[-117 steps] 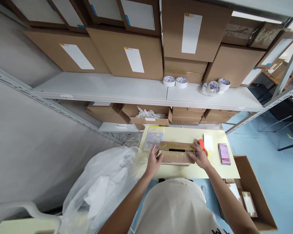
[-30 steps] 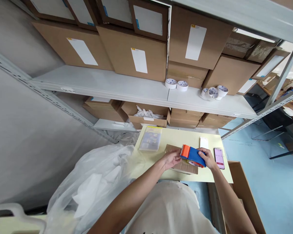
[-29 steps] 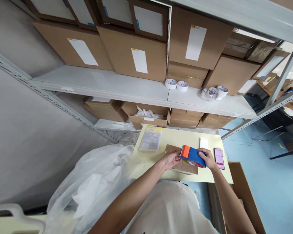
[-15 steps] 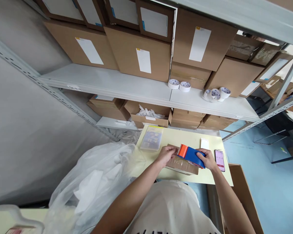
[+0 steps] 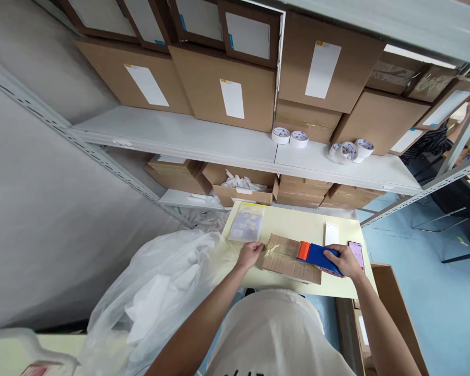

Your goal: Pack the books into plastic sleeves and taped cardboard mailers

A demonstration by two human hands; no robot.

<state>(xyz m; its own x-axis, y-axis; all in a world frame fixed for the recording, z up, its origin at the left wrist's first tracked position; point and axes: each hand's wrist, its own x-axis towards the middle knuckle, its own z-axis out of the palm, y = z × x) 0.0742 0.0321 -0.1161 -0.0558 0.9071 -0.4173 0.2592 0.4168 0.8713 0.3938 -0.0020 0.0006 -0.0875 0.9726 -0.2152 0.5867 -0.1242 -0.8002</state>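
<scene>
A small brown cardboard box [image 5: 288, 266] lies on the pale yellow table, with shiny clear packing tape [image 5: 273, 248] along its top. At the box's left end is my left hand [image 5: 250, 254], its fingers pinched together on what appears to be the tape's loose end; the fingertips partly hide it. My right hand [image 5: 343, 259] grips a blue tape dispenser [image 5: 321, 258] with an orange front, thumb on top. The dispenser's orange end is over the right half of the box. Whether it touches the cardboard I cannot tell.
On the table [image 5: 297, 219] are a clear plastic sleeve [image 5: 246, 223], a white card [image 5: 331, 233] and a phone [image 5: 356, 254]. A shelf [image 5: 219, 141] behind holds cartons and tape rolls [image 5: 281, 136]. Left is a plastic bag [image 5: 160, 287]; right, an open carton [image 5: 395, 308]. A person [image 5: 431, 143] is beyond the shelf.
My left hand has moved left, away from the dispenser, to the box's left end. My right hand has carried the dispenser right, uncovering more of the box top.
</scene>
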